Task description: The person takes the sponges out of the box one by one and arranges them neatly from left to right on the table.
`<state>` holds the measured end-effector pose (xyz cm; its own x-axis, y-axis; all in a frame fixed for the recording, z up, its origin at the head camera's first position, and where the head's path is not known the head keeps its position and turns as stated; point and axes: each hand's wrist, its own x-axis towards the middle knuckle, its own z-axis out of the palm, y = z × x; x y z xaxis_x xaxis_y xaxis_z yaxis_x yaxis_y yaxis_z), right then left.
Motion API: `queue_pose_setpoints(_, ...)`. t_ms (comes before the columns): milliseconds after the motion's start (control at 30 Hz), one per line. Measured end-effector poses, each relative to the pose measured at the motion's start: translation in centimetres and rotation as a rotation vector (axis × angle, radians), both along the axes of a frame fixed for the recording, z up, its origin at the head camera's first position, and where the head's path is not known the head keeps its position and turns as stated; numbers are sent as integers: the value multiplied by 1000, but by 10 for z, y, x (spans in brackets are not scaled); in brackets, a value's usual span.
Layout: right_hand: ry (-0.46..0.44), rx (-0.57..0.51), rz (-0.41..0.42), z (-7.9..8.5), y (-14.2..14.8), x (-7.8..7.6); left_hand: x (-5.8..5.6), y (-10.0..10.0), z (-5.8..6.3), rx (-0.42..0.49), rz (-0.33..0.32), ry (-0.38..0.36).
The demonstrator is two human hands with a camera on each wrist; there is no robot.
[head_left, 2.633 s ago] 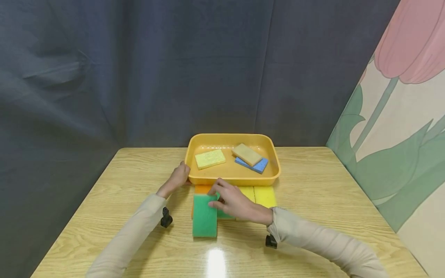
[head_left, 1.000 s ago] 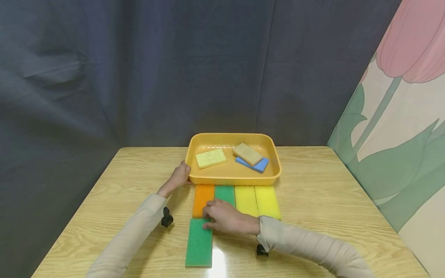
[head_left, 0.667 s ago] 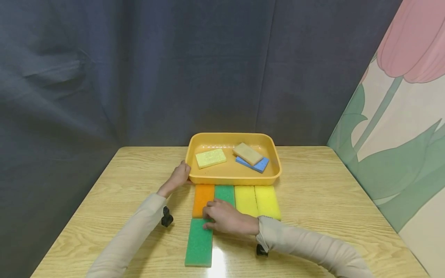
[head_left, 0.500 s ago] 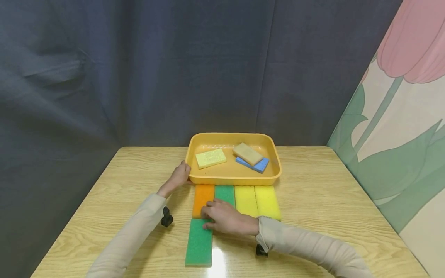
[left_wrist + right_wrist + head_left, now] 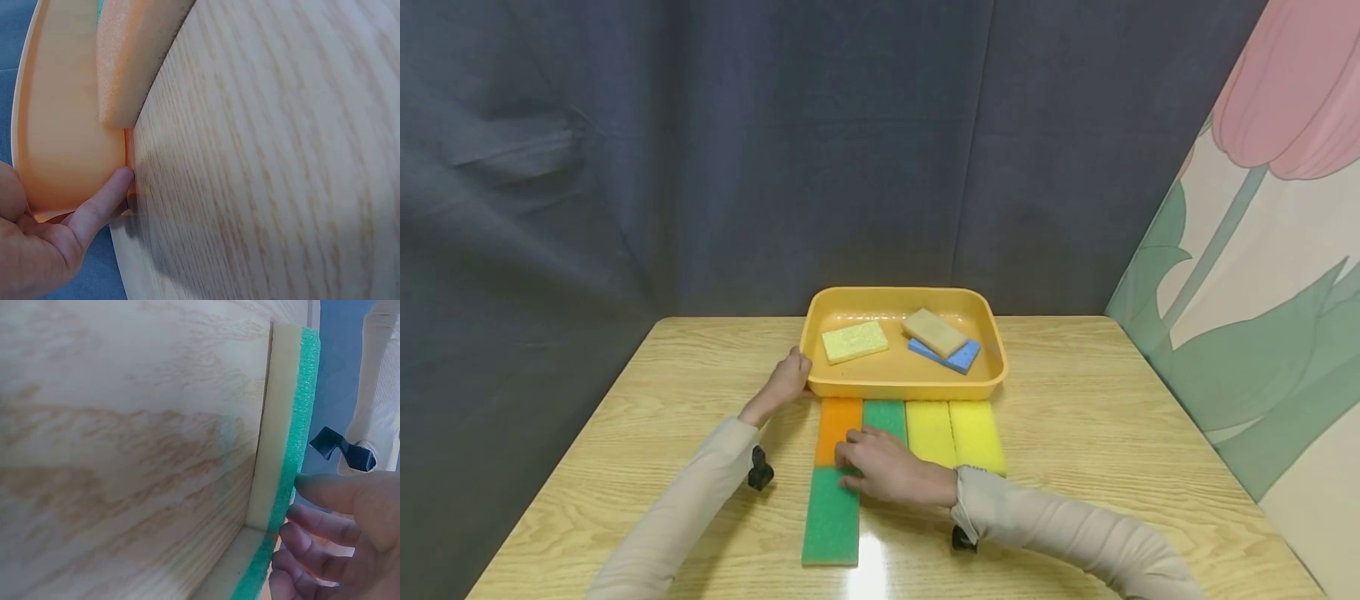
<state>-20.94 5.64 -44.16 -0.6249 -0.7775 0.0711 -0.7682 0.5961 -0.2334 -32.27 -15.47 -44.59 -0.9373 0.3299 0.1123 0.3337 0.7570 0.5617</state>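
My left hand [image 5: 782,385] holds the yellow tray [image 5: 906,391] at its front left corner; a finger lies along the outer wall in the left wrist view. My right hand [image 5: 891,471], fingers loosely bent, has its thumb on the green face of a scouring sponge [image 5: 831,529], seen edge-on in the right wrist view. That sponge lies flat and meets the near end of an orange sponge [image 5: 837,425]. Beside the orange one, in a row along the tray's front, lie a second green sponge [image 5: 886,417] and two yellow sponges [image 5: 931,433], partly behind my right hand.
Inside the tray lie a pale yellow sponge [image 5: 854,342], a tan sponge [image 5: 935,332] and a blue sponge [image 5: 945,356] partly under the tan one. A dark curtain [image 5: 820,150] hangs behind the wooden table [image 5: 1075,400]. A painted wall [image 5: 1247,333] stands at the right.
The front green sponge came down flat on the table under my right hand, then slid slightly away from me against the orange sponge. My left hand has stayed at the tray.
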Motion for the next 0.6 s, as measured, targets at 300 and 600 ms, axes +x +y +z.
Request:
queue_pose_setpoints(300,-11,-18,21,2,2,-1,0,1,1,42,31,-29)
queue_pose_setpoints(600,-19,-74,9,3,3,-2,0,0,-1,11,6,14)
